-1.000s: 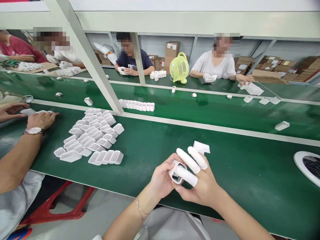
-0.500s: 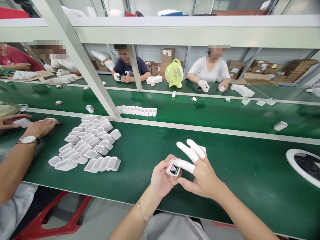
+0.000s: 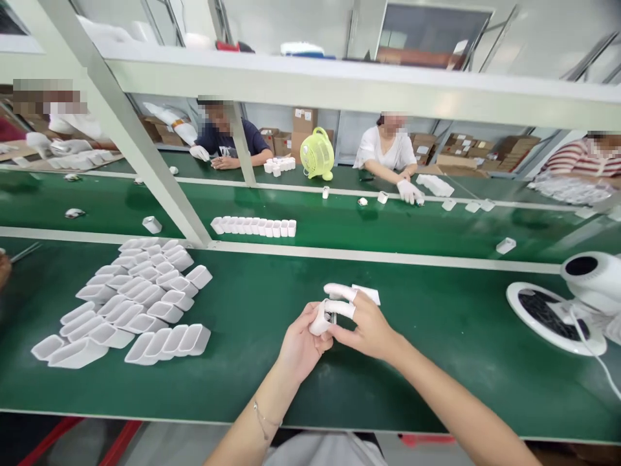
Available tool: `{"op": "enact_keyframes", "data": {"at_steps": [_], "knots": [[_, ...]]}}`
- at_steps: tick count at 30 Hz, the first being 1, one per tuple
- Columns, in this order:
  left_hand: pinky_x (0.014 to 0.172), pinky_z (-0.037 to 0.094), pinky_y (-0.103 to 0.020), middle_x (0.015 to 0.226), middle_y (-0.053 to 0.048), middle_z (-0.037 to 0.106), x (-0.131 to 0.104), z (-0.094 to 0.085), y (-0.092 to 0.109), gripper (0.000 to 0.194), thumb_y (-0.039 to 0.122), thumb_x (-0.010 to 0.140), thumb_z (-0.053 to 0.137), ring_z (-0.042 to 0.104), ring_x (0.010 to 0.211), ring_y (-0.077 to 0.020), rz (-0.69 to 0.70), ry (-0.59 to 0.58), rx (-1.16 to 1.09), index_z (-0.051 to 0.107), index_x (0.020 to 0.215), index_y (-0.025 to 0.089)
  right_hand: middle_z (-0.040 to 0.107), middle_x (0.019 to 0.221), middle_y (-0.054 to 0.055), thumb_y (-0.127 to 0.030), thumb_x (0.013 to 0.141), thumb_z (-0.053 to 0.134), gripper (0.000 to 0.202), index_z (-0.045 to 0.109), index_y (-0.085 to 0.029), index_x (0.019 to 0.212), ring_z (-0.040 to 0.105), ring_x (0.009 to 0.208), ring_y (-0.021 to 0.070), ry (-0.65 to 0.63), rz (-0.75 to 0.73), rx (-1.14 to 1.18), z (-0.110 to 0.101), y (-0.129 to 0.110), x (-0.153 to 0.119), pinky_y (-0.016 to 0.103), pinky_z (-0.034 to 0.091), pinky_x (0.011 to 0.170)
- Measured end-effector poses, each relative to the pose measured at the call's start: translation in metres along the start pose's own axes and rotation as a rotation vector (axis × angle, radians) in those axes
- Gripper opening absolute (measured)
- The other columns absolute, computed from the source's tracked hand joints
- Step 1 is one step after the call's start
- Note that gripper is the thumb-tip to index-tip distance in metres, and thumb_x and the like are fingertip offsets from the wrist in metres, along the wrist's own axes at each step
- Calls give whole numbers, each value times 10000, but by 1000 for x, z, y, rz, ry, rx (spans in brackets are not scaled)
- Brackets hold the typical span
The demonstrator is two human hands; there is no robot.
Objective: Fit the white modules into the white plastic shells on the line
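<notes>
Housing (image 3: 317,322) sat held in left hand (image 3: 301,340); right hand (image 3: 369,325) curved against it, pinch unclear; overly hard push risked slip.

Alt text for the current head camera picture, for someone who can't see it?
A left hand holds a white casing; the right hand, in white finger covers, is at its open end over a green table. More open casings cluster at left; co-workers are beyond, near a yellow-green fan.

The held casing (image 3: 317,323) looked like smooth plastic. The worktop (image 3: 436,310) shone faintly; the cartons (image 3: 305,121) looked matt cardboard.
</notes>
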State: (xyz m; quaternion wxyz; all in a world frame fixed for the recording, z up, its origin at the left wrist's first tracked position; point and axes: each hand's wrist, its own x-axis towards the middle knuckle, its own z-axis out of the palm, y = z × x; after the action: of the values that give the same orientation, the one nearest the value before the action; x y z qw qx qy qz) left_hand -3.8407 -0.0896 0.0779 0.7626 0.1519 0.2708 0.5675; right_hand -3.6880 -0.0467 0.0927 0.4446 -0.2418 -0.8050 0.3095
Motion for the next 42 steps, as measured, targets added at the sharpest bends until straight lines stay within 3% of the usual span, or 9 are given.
{"op": "enact_keyframes", "data": {"at_steps": [3,7,12,18,25,30,33,38,42], "knots": [[459,391,-160,820,-32,601,3,18,10,237,279,778,711,555,621,-104,27,-99,23,613,950,149,703,1059,56,-268,693,751,288,721,-251,979,636,991,264,166,183,314,-6,5,10,445,470,932],[531,468,-232,1143,-113,602,15,23,22,301,360,846,635,614,830,-187,-2,-206,107,623,1060,148,689,968,46,-463,868,536,290,647,-229,999,664,863,196,365,275,622,-28,12,29,365,565,796],[517,427,-216,869,-91,628,53,-2,31,146,201,865,536,578,651,-128,-135,5,182,636,909,104,681,926,12,-467,747,645,336,633,-231,986,645,742,124,456,381,910,-57,8,40,242,583,708],[498,386,-196,731,-27,567,91,-27,39,67,165,835,546,520,571,-91,-109,38,191,599,836,125,684,936,16,-419,673,691,354,634,-220,961,652,792,118,486,447,967,-58,12,47,205,576,732],[554,396,-205,722,-12,546,100,-44,29,90,228,818,547,508,588,-85,-106,9,281,553,822,139,669,1031,60,-533,716,595,457,596,-222,1051,635,1012,209,534,499,653,-56,50,64,349,574,828],[584,383,-219,740,-5,554,99,-42,26,166,304,764,588,504,612,-92,-82,-48,448,537,820,155,621,1132,58,-424,745,651,638,418,-227,1305,599,1064,222,641,555,153,-88,121,100,387,521,907],[588,355,-226,747,-8,578,93,-33,33,204,343,760,633,507,630,-103,-53,-71,633,552,792,159,615,1109,80,-340,844,660,431,523,-160,1211,602,1010,220,568,669,-140,-113,168,120,424,498,905],[718,389,-270,846,-17,636,72,-5,93,183,353,794,675,546,781,-169,56,-257,1001,664,876,190,605,1141,112,-407,876,635,377,581,-139,1137,571,1092,264,397,755,-449,-133,204,117,484,453,954],[927,339,-351,1064,-85,631,93,-4,172,270,361,806,677,522,1020,-283,577,-254,1621,668,1043,232,359,1461,225,-464,732,736,766,438,-117,1346,167,1421,407,304,532,-563,-122,198,120,571,201,1132]]}}
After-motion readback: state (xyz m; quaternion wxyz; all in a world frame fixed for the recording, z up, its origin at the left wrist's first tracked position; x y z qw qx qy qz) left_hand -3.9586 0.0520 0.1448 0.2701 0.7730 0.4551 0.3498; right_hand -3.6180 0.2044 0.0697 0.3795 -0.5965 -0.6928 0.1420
